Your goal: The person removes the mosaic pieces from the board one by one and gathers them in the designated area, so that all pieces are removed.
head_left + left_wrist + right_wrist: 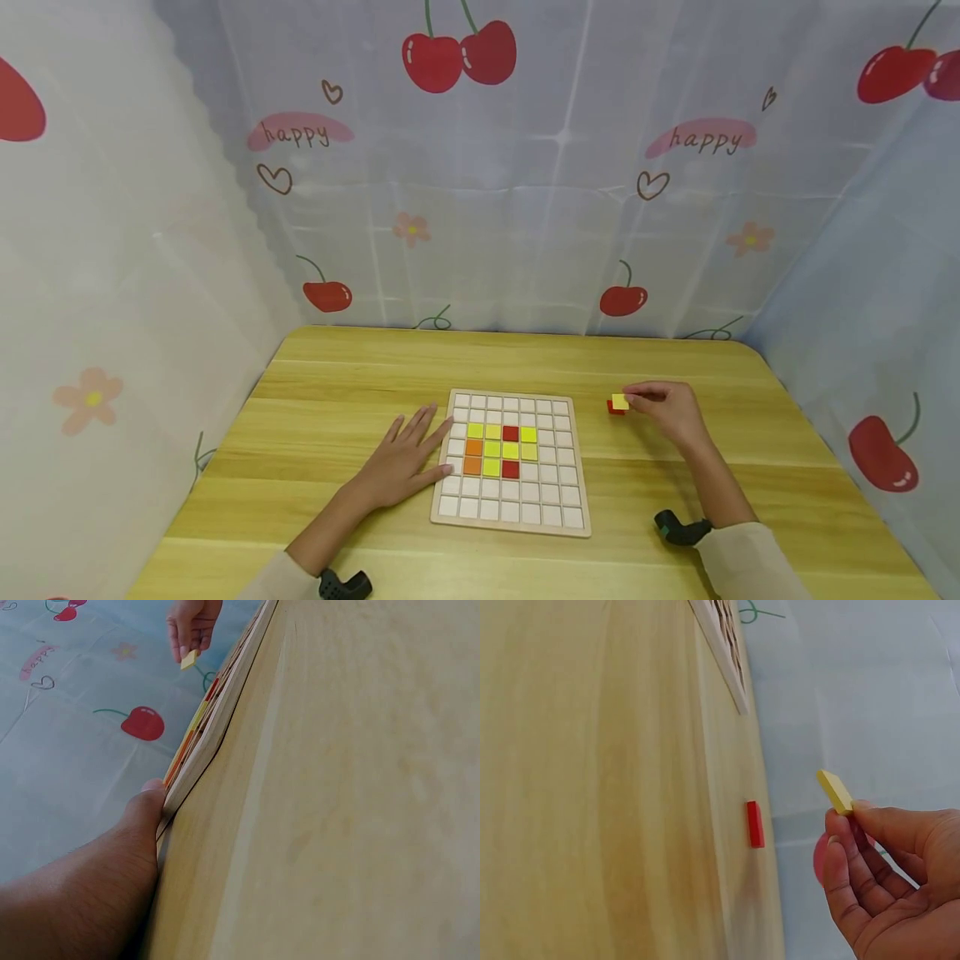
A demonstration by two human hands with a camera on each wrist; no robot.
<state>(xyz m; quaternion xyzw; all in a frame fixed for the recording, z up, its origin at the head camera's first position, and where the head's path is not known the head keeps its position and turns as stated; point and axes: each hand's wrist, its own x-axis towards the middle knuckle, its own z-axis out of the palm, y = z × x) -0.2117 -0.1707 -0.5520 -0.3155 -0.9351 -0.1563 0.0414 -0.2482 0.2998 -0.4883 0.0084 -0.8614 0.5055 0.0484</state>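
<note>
A wooden grid board [512, 530] lies on the table, with yellow, orange and red square tiles in its middle cells and pale squares in the others. My left hand [401, 467] rests on the table at the board's left side, fingers spread, thumb and a fingertip touching the frame. Right of the board, my right hand [672, 415] pinches a yellow tile [834, 792] between thumb and fingertips, above the table. Below it a red tile [755, 824] lies on the table, partly covered by the yellow one in the head view.
The wooden table [360, 358] ends at a rounded back edge, with a cherry-print curtain [510, 208] behind it and at both sides. A dark wrist device [681, 528] sits by the right wrist, another [345, 585] by the left.
</note>
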